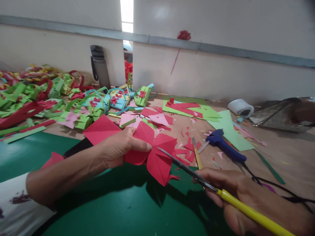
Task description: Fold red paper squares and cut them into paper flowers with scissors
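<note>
My left hand (pixel 128 144) pinches a red paper flower shape (pixel 161 160) between thumb and fingers, just left of its middle. Rounded petals and fold lines show on its right part; the hand covers some of the rest. A square-cornered red paper piece (pixel 100 129) shows behind that hand. Held in my right hand (pixel 233 186) are scissors (pixel 221 193) with a yellow handle, their blades spread apart. One long blade lies across the right petals, its tip close to the flower's middle. The other points up, away from the paper. Part of the handle is hidden by my fingers.
A green mat (pixel 118 209) lies below my hands. Small paper bags (pixel 83 114) are heaped to the left, before a grey bottle (pixel 101 68). A blue glue gun (pixel 225 144) with its cord lies right. Red scraps (pixel 189 150) and green sheets (pixel 209 113) cover the brown surface.
</note>
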{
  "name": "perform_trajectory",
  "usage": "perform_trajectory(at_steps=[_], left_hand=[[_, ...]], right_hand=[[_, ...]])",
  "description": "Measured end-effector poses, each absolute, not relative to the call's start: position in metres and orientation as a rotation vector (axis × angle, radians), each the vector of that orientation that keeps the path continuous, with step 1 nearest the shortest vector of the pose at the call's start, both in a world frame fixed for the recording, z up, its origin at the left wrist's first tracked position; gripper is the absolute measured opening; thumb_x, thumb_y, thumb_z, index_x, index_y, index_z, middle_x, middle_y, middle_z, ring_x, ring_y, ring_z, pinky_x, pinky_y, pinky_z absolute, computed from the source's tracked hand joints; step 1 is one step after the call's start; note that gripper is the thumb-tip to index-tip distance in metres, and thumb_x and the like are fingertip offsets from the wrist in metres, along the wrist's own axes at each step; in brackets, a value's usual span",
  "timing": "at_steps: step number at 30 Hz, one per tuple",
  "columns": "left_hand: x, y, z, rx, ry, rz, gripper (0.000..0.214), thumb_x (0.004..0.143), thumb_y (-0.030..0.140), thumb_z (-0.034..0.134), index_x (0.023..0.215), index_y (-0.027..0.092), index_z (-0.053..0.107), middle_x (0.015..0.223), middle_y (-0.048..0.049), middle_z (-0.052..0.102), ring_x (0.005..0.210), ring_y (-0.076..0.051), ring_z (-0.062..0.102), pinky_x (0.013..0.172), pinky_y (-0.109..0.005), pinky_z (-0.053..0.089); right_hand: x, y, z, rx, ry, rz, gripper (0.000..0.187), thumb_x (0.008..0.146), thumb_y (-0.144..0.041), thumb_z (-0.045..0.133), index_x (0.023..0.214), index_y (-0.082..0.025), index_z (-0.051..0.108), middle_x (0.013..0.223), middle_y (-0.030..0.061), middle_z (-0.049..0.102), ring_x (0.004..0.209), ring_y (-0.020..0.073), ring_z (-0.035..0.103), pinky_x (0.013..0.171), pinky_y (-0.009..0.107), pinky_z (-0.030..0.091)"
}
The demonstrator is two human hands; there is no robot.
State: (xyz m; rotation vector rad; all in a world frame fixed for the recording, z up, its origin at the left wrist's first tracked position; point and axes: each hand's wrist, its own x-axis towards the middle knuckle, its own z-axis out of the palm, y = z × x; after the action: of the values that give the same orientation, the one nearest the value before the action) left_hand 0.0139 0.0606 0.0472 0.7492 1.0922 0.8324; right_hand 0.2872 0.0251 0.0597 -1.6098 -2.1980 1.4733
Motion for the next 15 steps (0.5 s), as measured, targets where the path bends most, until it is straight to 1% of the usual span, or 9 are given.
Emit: perform_trajectory(at_steps=[2, 5, 8, 10, 12, 15], left_hand=[[0.0136, 0.0609, 0.0460, 0.743, 1.084, 0.837, 0.053, 0.060, 0.010, 0.075, 0.099, 0.018, 0.040, 0.067, 0.0012, 0.063, 0.049, -0.014, 0.061, 0.041, -0.020, 0.047], [0.0136, 0.0608, 0.0451, 0.735, 1.067, 0.847, 0.055, 0.059, 0.010, 0.076, 0.101, 0.017, 0.041, 0.074, -0.0017, 0.065, 0.057, -0.016, 0.065, 0.050, -0.025, 0.052], [0.0145, 0.0607, 0.0461, 0.729, 1.064, 0.851, 0.053, 0.059, 0.009, 0.075, 0.099, 0.017, 0.042, 0.071, -0.0016, 0.065, 0.055, -0.016, 0.064, 0.047, -0.023, 0.051], [0.0152, 0.0607, 0.0473, 0.716, 1.060, 0.850, 0.051, 0.060, 0.008, 0.074, 0.098, 0.017, 0.042, 0.070, -0.0010, 0.065, 0.054, -0.016, 0.065, 0.045, -0.022, 0.051], [0.0155, 0.0606, 0.0483, 0.702, 1.057, 0.852, 0.052, 0.060, 0.007, 0.074, 0.099, 0.018, 0.042, 0.069, -0.0004, 0.066, 0.054, -0.015, 0.065, 0.046, -0.023, 0.052], [0.0155, 0.0603, 0.0486, 0.699, 1.060, 0.849, 0.052, 0.059, 0.007, 0.074, 0.098, 0.018, 0.041, 0.067, 0.0010, 0.065, 0.052, -0.015, 0.064, 0.044, -0.021, 0.050]], right_hand=[[0.2851, 0.0256, 0.0624, -1.605, -2.189, 1.512, 0.036, 0.054, -0.017, 0.059, 0.087, -0.027, 0.068, 0.072, -0.0013, 0.061, 0.063, 0.0195, 0.053, 0.055, 0.026, 0.039], [0.2823, 0.0266, 0.0638, -1.620, -2.204, 1.509, 0.032, 0.054, -0.012, 0.059, 0.082, -0.028, 0.066, 0.069, -0.0037, 0.059, 0.060, 0.0178, 0.051, 0.053, 0.025, 0.035], [0.2815, 0.0274, 0.0622, -1.623, -2.217, 1.504, 0.031, 0.056, -0.011, 0.058, 0.080, -0.028, 0.065, 0.068, -0.0043, 0.059, 0.058, 0.0166, 0.049, 0.050, 0.024, 0.032], [0.2816, 0.0276, 0.0615, -1.588, -2.246, 1.463, 0.027, 0.059, -0.014, 0.057, 0.080, -0.028, 0.066, 0.059, -0.0038, 0.058, 0.053, 0.0167, 0.047, 0.048, 0.025, 0.031], [0.2817, 0.0275, 0.0620, -1.550, -2.264, 1.427, 0.025, 0.064, -0.020, 0.056, 0.085, -0.028, 0.068, 0.048, -0.0042, 0.055, 0.045, 0.0156, 0.044, 0.045, 0.025, 0.029], [0.2809, 0.0274, 0.0644, -1.600, -2.207, 1.465, 0.026, 0.064, -0.025, 0.060, 0.088, -0.028, 0.070, 0.044, -0.0047, 0.052, 0.037, 0.0130, 0.039, 0.038, 0.024, 0.019]])
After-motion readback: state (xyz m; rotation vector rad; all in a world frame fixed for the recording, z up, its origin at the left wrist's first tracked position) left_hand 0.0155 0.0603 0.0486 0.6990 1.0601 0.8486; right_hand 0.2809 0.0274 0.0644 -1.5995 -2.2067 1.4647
